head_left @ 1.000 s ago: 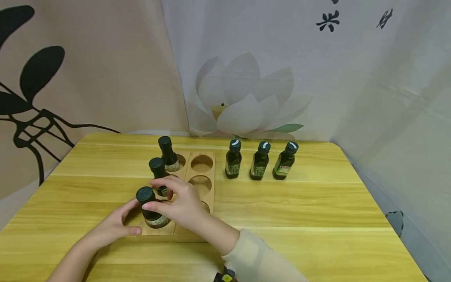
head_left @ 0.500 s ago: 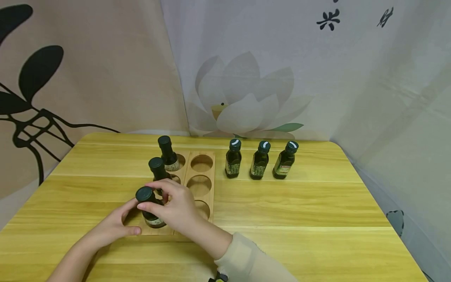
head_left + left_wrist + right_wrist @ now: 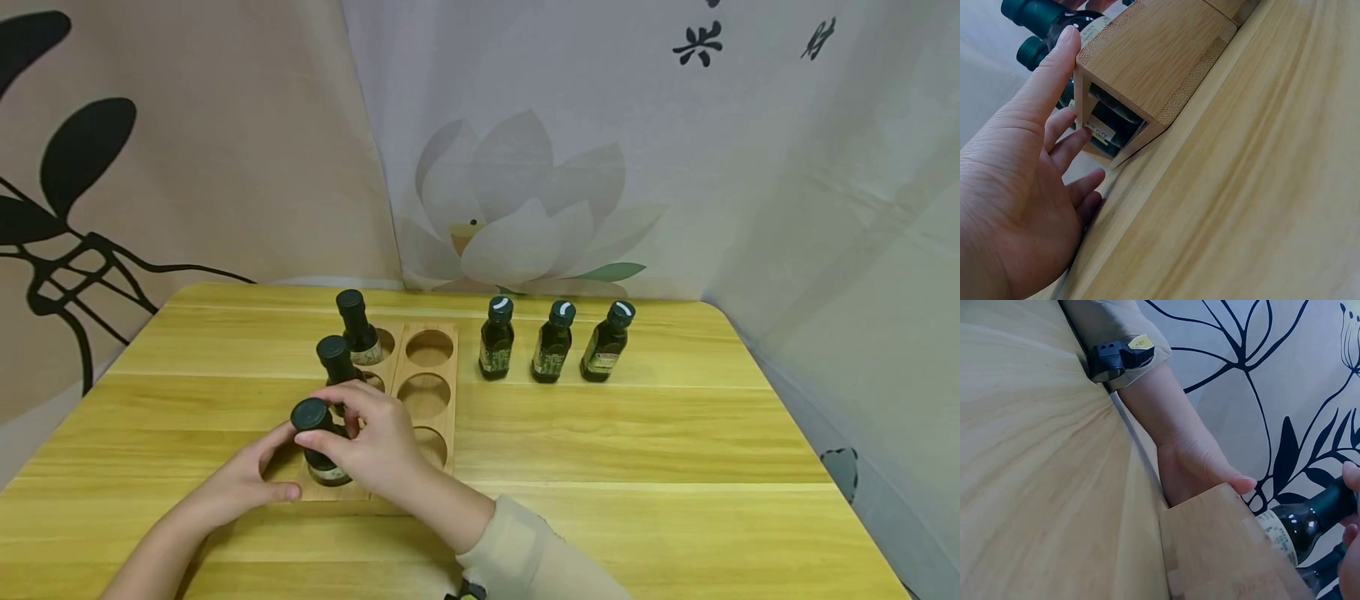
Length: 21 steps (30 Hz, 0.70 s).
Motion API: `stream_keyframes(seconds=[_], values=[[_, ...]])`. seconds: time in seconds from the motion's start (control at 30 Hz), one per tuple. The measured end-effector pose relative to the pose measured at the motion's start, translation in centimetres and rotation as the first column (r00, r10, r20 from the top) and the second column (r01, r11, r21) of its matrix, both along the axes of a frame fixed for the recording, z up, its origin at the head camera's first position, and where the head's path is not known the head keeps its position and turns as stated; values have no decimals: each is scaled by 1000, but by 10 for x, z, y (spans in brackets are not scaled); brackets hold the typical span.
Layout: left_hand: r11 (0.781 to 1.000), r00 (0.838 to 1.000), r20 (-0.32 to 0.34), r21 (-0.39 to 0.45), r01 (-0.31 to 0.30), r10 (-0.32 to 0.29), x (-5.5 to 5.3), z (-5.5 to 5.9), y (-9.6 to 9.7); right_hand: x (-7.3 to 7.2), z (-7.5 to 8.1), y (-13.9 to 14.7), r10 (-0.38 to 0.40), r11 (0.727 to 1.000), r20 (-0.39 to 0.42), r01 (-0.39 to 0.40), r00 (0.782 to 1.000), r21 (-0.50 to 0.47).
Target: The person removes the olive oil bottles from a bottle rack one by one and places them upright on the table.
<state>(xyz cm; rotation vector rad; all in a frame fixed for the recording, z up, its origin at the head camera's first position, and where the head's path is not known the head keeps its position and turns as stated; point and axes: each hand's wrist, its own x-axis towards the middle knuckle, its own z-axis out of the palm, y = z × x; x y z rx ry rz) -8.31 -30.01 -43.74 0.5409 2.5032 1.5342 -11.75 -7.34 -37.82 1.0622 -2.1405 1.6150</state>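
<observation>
My right hand (image 3: 382, 437) pinches the neck of a small dark glass bottle (image 3: 311, 413) between thumb and fingers. That bottle stands in the front-left hole of a wooden rack (image 3: 352, 506). In the right wrist view its pale label (image 3: 1277, 537) shows just above the rack's wood. My left hand (image 3: 240, 483) rests at the rack's left end, thumb on the front corner. In the left wrist view the thumb (image 3: 1054, 69) lies along the corner, and the other fingers reach loosely beside the rack's hollow side. Two more long-necked bottles, a middle one (image 3: 334, 354) and a rear one (image 3: 354, 317), fill the left row.
Three square dark bottles, left (image 3: 496, 346), middle (image 3: 552, 346) and right (image 3: 606, 346), stand at the back with white marks on their caps. The rack's right row shows bare round holes (image 3: 429, 347). A printed curtain (image 3: 637, 167) hangs behind the wooden table (image 3: 637, 450).
My right hand has moved slightly left and closed its fingers in round the front bottle's neck. The left hand and the other bottles stay in place.
</observation>
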Motion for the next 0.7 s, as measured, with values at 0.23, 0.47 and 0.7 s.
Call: stream_keyframes(seconds=[0.23,0.47,0.7], values=[[1000,1000,2,-25,-12,12,-1,0,0,-4,10,4,40,999,-40,-41,998,-36],[1000,1000,-6,-16,-6,6,0,1,0,-6,26,10,52,997,-140,-60,989,-49],[1000,1000,6,-20,4,-4,-1,2,0,-8,45,20,113,990,-145,-124,983,-72]])
